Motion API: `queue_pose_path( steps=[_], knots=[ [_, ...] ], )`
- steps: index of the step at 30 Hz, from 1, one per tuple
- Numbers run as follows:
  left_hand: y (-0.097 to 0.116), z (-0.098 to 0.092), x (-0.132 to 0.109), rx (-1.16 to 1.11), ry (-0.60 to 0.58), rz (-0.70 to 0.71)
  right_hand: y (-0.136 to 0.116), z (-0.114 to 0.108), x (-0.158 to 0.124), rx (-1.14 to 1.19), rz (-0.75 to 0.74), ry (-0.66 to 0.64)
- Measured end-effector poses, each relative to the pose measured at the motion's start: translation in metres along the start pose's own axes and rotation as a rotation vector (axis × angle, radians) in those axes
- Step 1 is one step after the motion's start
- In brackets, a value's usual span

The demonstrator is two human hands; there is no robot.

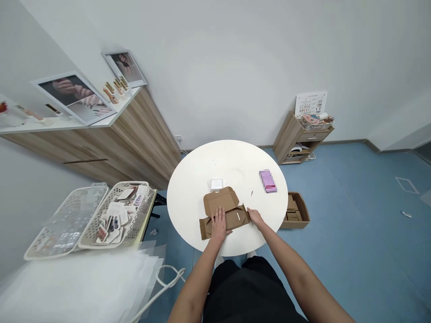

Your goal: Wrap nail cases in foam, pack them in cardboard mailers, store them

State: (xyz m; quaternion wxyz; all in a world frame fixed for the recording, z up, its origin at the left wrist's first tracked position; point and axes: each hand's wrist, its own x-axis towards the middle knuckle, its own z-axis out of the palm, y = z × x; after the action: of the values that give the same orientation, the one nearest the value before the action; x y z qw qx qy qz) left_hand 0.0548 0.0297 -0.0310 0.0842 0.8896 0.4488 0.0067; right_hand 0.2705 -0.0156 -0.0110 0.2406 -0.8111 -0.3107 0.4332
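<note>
An unfolded brown cardboard box [220, 201] lies on the round white table [188, 179] right in front of me. My left hand [219, 224] rests flat on its middle panel, fingers stretched out. At the box's right end, my right hand [256, 217] grips a side flap [247, 213] that stands partly raised. A small white case [216, 184] sits just behind the box. Farther right lies a purple packet [268, 181], its surface blurred, and a tiny dark reddish piece [252, 194] is between it and the box.
Beside the table on the right, a brown bin [305, 211] holds folded cardboard. Two white baskets [143, 215] with cards and clear plastic stand at left, near a white cable [168, 285]. A wooden cabinet [148, 134] and a small shelf unit [286, 134] stand along the wall.
</note>
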Motion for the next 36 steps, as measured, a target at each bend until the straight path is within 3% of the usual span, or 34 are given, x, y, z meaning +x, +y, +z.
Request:
queue_pose_path(
  steps=[15, 22, 25, 31, 36],
  knots=[
    [0.003, -0.005, 0.003, 0.013, 0.022, -0.042, -0.004, 0.014, -0.031, 0.451, 0.089, -0.051],
    [0.002, -0.007, 0.003, 0.082, 0.034, -0.033, -0.006, 0.020, -0.034, 0.508, 0.147, -0.098],
    [0.003, -0.007, 0.003, 0.059, 0.050, -0.025, -0.013, 0.027, -0.034, 0.358, 0.068, -0.089],
    [0.003, -0.008, -0.001, 0.020, 0.054, -0.007, -0.038, 0.039, -0.035, -0.339, -0.031, 0.026],
    [-0.010, -0.008, -0.007, -0.054, -0.009, 0.053, -0.049, 0.037, -0.034, -0.580, -0.015, -0.002]
  ],
)
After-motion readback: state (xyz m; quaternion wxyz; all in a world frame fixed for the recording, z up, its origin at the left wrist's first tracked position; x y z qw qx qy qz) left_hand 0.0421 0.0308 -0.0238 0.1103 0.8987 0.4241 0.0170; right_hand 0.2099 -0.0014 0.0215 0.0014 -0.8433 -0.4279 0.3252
